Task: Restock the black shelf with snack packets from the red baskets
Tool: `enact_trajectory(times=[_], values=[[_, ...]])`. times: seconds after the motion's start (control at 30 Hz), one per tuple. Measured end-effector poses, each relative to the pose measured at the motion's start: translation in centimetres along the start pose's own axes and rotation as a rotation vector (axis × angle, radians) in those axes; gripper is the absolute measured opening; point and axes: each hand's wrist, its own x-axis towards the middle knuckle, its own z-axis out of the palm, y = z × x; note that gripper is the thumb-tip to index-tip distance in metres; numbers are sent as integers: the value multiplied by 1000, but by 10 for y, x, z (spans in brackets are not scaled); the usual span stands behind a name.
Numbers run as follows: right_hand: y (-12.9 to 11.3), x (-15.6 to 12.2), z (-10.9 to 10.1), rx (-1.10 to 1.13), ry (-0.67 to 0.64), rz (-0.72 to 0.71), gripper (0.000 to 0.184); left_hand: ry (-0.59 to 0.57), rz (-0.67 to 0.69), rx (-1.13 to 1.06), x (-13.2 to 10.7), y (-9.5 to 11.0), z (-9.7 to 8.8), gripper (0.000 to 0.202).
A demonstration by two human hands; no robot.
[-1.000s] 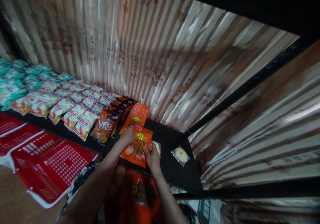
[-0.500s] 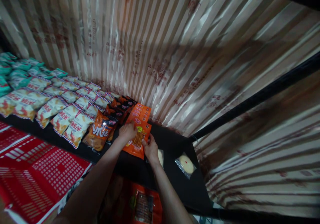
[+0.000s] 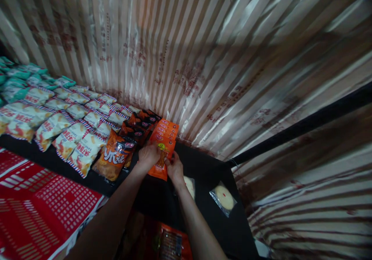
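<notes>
An orange snack packet (image 3: 162, 157) with a clear window lies at the front of an overlapping row of matching orange packets (image 3: 168, 126) on the black shelf (image 3: 203, 221). My left hand (image 3: 149, 154) grips its left side with curled fingers. On its right edge, the thumb and fingers of my right hand (image 3: 175, 169) are closed. Beside my left hand stand black-and-orange snack bags (image 3: 113, 155). A round pale cake in clear wrap (image 3: 189, 186) is partly covered by my right wrist. Below my forearms, another orange packet (image 3: 171, 242) shows in shadow.
White snack bags (image 3: 80, 147) fill rows to the left, with green bags (image 3: 17, 83) beyond. A red plastic basket (image 3: 43, 209) sits at lower left. Another wrapped round cake (image 3: 223, 196) lies at right, near a slanting black bar (image 3: 290, 128). Striped sheeting (image 3: 186, 58) hangs behind.
The view has shifted slightly, moving the right-hand cake rightward in the picture. Both hands stay on the orange packet, which sits slightly farther back against the row.
</notes>
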Motion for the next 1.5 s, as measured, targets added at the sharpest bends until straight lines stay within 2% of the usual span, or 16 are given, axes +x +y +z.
enact_trajectory(times=[0.37,0.63,1.1,1.2,1.3,1.4,1.5], values=[[3,3,6,17,-18,3,45,23,-44,40,-1,6,-8,31],[7,-3,12,-7,-15,18,51,82,-40,66,0,0,-1,31],[8,-5,12,-16,-24,-10,47,126,-17,131,-2,0,8,34],[8,-4,12,-46,-27,-16,47,195,27,153,-4,2,13,33],[9,-3,13,-81,-30,-1,50,257,148,141,-3,4,21,35],[11,-3,14,-114,-17,4,51,234,286,82,-1,7,32,38],[13,-2,15,-128,-14,-11,50,180,352,44,3,7,43,39]])
